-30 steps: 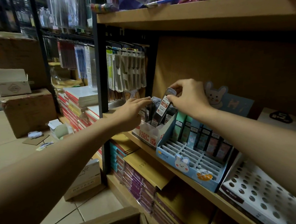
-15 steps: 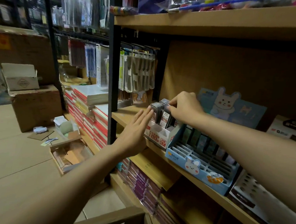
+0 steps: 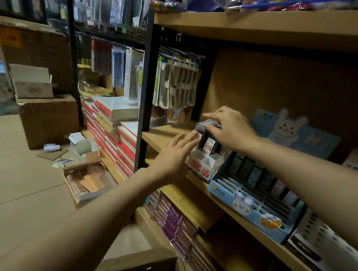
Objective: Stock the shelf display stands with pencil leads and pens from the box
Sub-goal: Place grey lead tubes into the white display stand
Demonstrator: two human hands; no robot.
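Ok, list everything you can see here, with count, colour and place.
white display stand: one, red print, shelf front
lead cases: several, dark, upright in the white stand
blue display stand: one, rabbit print, right of the white stand
wooden shelf: tan, under both stands
notebook stacks: red and white, left of the shelf post
cardboard boxes: brown, on the floor
open tray box: one, floor
left hand: fingers straight, against the white stand
right hand: fingertips on the lead cases
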